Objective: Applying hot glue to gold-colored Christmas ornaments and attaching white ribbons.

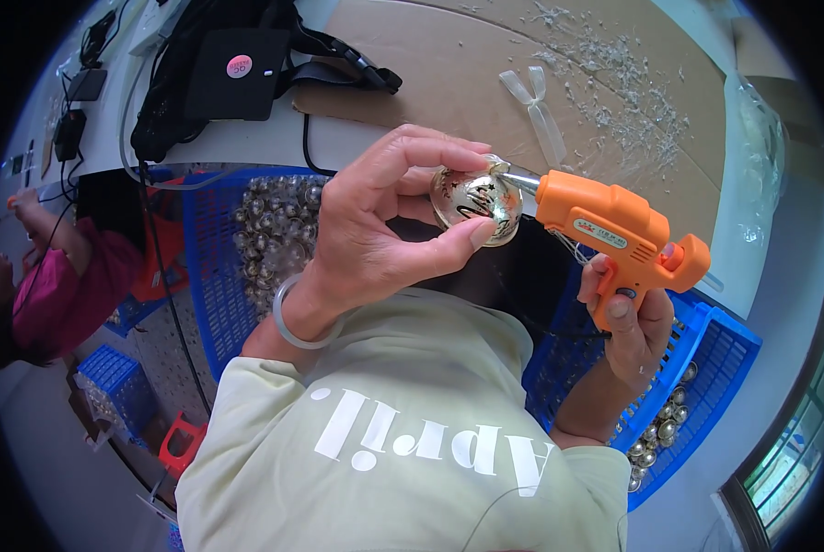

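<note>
Between the thumb and fingers of my left hand (375, 216) is a shiny gold bauble (478, 204) with dark lettering on its side. Its small cap points up and to the right. My right hand (637, 322) is wrapped round the handle of an orange hot glue gun (605, 221). The gun's metal nozzle (520, 180) meets the bauble at or right beside the cap; exactly where it touches I cannot tell. A pale bracelet circles my left wrist.
A cardboard sheet (430, 64) on the table bears glue scraps (623, 92) and a sheer ribbon bow (541, 115). Blue baskets of baubles stand left (211, 276) and right (720, 368). A black strapped bag (237, 74) lies back left. Another person (71, 285) sits far left.
</note>
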The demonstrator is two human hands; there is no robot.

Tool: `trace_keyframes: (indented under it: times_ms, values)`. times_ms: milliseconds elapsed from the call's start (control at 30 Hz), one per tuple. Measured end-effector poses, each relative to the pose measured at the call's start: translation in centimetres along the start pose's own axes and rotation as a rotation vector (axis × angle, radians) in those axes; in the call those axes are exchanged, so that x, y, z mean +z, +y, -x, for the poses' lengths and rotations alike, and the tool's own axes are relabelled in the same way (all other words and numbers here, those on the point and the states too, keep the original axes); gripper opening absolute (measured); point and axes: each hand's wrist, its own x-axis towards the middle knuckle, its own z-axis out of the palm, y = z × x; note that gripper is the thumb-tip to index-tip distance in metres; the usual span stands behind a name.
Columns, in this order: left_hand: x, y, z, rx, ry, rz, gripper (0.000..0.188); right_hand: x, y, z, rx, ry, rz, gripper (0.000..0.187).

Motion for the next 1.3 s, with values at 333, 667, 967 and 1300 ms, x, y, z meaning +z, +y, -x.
trace_keyframes:
  times_ms: [333, 667, 967, 1300]
  values:
    - [-0.1, -0.2, 0.1, 0.008, -0.03, -0.012, 0.04, -0.6, -1.3, 0.5, 0.027, -0.014, 0.13, 0.038]
    - [-1.1, -0.5, 0.6, 0.032, 0.026, 0.143, 0.04, -9.8, -2.2, -6.4, 0.101, 0.552, 0.33, 0.048]
    - [-1.9, -0.8, 2.2, -0.026, -0.031, 0.142, 0.04, -8.9, -1.6, -9.8, -0.054, 0.747, 1.553, 0.025]
    - [-1.1, -0.6, 2.7, -0.14, -0.133, 0.164, 0.039, 1.3, 0.8, -14.6, -0.387, -0.108, 1.287, 0.022]
